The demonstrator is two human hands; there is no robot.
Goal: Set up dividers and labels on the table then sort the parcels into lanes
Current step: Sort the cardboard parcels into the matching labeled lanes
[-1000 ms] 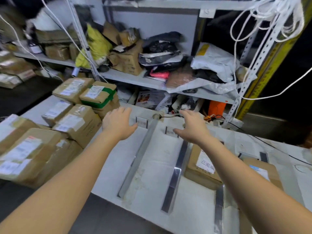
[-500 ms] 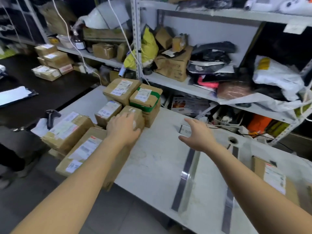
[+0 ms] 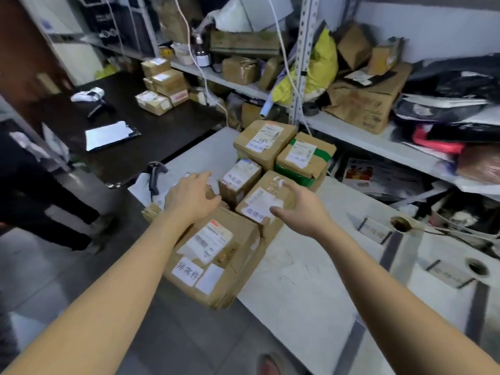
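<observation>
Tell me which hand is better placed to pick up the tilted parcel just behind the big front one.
Right. The right hand is open and partly over the tilted parcel, with its thumb at the near edge. The left hand is spread farther left, nearer the scanner, so it would have to cross over.

Both hands (image 3: 193, 197) (image 3: 303, 212) open above parcels (image 3: 216, 250) on table (image 3: 297, 288)

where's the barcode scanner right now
In the head view, the black barcode scanner is at the left corner of the white table, just left of the left hand and the cluster of parcels.
</observation>
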